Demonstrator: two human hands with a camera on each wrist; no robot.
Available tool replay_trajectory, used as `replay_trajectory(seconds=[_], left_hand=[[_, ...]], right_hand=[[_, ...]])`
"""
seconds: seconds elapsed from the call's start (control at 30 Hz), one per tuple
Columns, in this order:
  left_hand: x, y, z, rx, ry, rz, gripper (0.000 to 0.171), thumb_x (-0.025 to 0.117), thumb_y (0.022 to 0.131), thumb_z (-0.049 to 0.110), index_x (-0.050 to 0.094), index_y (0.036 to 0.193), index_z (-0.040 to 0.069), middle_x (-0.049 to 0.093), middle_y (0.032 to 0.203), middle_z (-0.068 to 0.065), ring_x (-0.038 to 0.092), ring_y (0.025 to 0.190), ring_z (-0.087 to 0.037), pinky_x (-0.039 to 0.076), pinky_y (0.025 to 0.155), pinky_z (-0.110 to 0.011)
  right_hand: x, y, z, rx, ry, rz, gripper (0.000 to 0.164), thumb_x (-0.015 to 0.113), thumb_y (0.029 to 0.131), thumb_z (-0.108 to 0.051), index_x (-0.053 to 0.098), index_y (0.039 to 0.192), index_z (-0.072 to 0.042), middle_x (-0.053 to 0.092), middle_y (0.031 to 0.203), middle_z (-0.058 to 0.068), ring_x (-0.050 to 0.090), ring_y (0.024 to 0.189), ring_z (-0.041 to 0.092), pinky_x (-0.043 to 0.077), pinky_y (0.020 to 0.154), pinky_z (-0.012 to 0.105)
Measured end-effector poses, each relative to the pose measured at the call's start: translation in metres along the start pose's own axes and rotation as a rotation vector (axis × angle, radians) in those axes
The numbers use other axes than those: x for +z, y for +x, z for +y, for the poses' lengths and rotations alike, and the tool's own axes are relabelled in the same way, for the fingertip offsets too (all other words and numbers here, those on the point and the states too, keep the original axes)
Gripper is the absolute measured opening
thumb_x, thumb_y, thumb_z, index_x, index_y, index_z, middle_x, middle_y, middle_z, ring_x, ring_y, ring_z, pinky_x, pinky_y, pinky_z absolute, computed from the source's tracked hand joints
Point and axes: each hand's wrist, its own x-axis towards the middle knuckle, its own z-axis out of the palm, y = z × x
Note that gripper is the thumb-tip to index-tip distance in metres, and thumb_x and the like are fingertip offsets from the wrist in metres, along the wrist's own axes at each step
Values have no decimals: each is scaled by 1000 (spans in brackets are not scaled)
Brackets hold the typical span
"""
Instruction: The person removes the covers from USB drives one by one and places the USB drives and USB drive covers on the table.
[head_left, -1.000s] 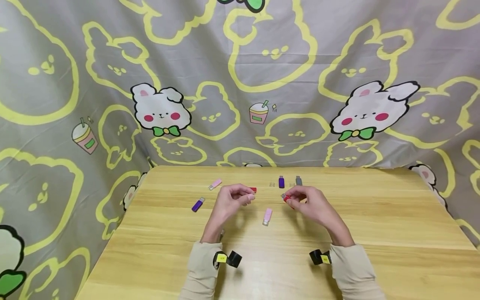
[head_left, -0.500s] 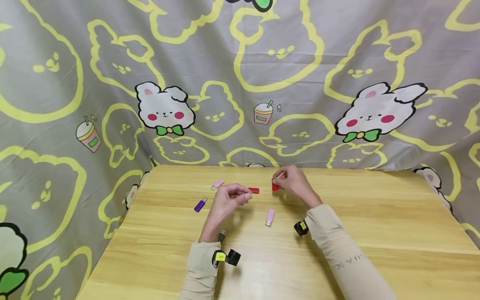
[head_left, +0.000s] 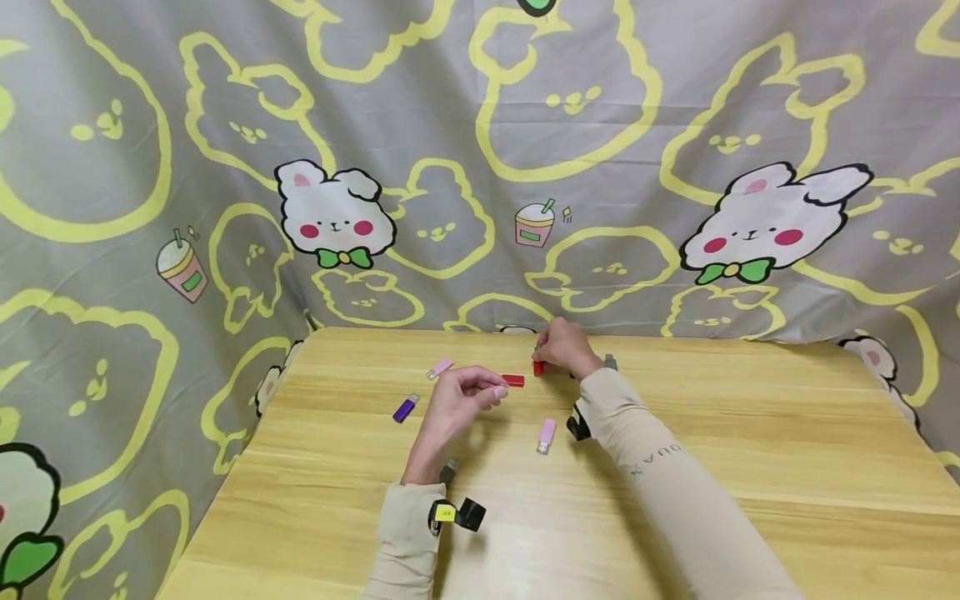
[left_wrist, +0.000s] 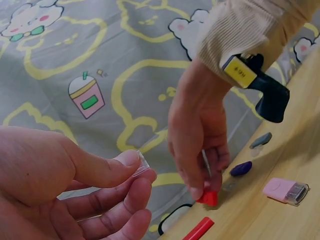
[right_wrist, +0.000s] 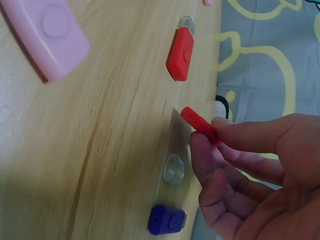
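Note:
My right hand (head_left: 564,346) is at the back of the table, thumb and fingers pinching a red USB flash drive (right_wrist: 199,123) close over the wood. My left hand (head_left: 463,402), held above the table, pinches a small clear plastic cap (left_wrist: 142,165) between thumb and forefinger. Just beyond the left fingertips lies another red flash drive (right_wrist: 181,55) with a clear cap on its end. Beside the right hand, a loose clear cap (right_wrist: 174,170) and a purple flash drive (right_wrist: 167,220) rest on the table.
A pink flash drive (head_left: 547,435) lies between the arms. To the left are another pink one (head_left: 441,367) and a purple one (head_left: 406,408). A grey one (head_left: 449,471) is beside the left wrist, another grey one (head_left: 611,362) at the back right. A patterned curtain (head_left: 420,217) borders the table.
The right hand has carried the red flash drive leftward and away to the back of the table, turning it upright. The left hand has stayed nearly still with the clear cap.

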Motion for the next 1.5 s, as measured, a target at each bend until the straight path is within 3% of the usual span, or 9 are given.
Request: replay_trajectory(seconds=[0.23,0.4,0.53,0.67,0.77,0.9,0.97,1.13,1.5], left_hand=[[5,0,2,29,7,-19,5,75,90,-2,76,96,-2,74,86,-13,70,78,-33,59,75,-42],[9,0,3,39,1,-6,6,76,91,-1,76,97,-2,74,88,-17,67,72,-18,58,71,-34],[12,2,4,51,2,-2,8,75,91,-1,76,98,-4,72,90,-24,64,69,-12,58,71,-37],[13,3,4,63,12,0,7,74,92,-1,75,98,-5,72,91,-26,64,68,-13,58,70,-36],[12,6,1,81,58,12,6,75,91,-1,75,97,-3,73,87,-19,69,72,-26,55,66,-28],[8,25,-3,103,196,13,5,75,91,-2,74,95,0,73,83,-11,69,81,-41,52,64,-23],[7,39,-5,92,282,-5,5,75,91,0,75,95,2,73,84,-8,70,82,-36,53,66,-25],[11,70,-10,83,465,-73,4,74,93,3,76,95,5,72,86,-3,64,79,-17,53,71,-27],[26,106,-22,44,697,-168,4,78,88,3,78,86,6,73,83,-1,61,75,-15,52,71,-29]], right_hand=[[0,0,-2,17,-54,-17,13,82,82,-9,73,73,-6,70,68,5,67,76,25,54,86,43],[-3,0,1,11,-99,2,13,81,80,-8,71,72,-5,68,66,5,63,78,28,53,75,39],[-4,1,5,3,-93,9,13,79,79,-6,70,70,-6,63,63,2,58,73,25,47,65,33],[-6,-1,6,-8,-85,33,17,77,82,-8,67,69,-5,58,63,1,54,70,23,44,63,32],[-12,-9,2,0,-50,47,15,77,88,-13,70,80,-3,66,79,7,58,77,25,49,69,35],[-26,-32,-2,-7,75,56,22,74,95,-18,73,105,1,73,102,17,67,86,27,56,72,37],[-32,-46,2,-33,129,66,26,71,97,-18,72,113,3,74,103,18,69,85,26,56,69,36],[-33,-76,17,-81,206,105,24,70,97,-13,71,114,4,72,92,13,68,85,26,55,71,36],[-29,-113,33,-44,359,208,20,71,96,-7,73,113,4,73,90,11,67,79,24,54,63,29]])
